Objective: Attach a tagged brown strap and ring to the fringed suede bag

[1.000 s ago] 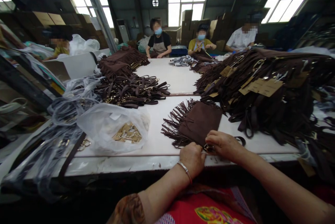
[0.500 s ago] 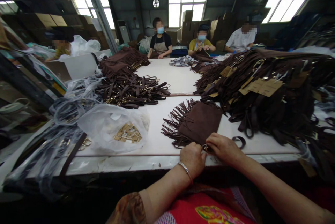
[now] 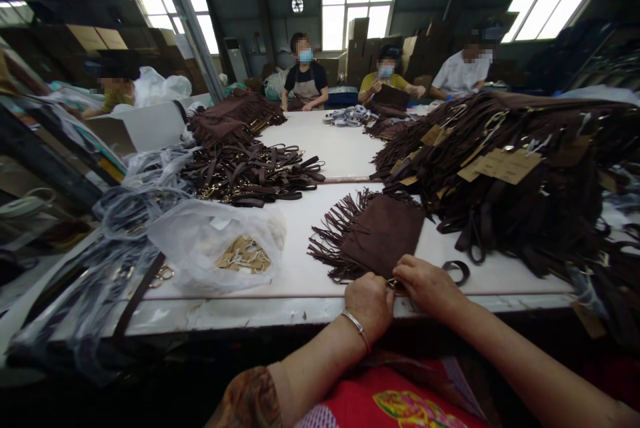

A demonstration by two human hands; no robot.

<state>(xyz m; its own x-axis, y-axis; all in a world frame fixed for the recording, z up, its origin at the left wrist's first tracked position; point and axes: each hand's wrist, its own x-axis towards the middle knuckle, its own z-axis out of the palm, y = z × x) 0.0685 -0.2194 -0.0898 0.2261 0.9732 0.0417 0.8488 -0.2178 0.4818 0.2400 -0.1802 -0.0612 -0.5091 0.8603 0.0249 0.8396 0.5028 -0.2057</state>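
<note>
A dark brown fringed bag (image 3: 387, 231) lies flat on the table, its fringe spread to the left. Both hands meet at its near corner, by the table's front edge. My left hand (image 3: 369, 303) is closed, thumb and fingers pinching at a small gold metal clasp (image 3: 395, 284). From the other side my right hand (image 3: 429, 285) pinches the same clasp, fingertips close to the left thumb. The exact grip is partly hidden by the fingers. A brown wrist strap loop (image 3: 465, 273) shows just beyond my right hand, lying on the table.
Left of the bag sits an open clear plastic bag (image 3: 195, 248) with cardboard tags (image 3: 245, 255). Behind it are piled brown straps (image 3: 250, 171), and plastic-wrapped straps (image 3: 135, 201) hang over the edge. Tagged fringed bags (image 3: 525, 148) are heaped right. Several co-workers (image 3: 306, 78) sit across.
My hands stay at the clasp with only a tiny shift. Across the table, a co-worker in yellow has raised a brown piece and spread their hands apart.
</note>
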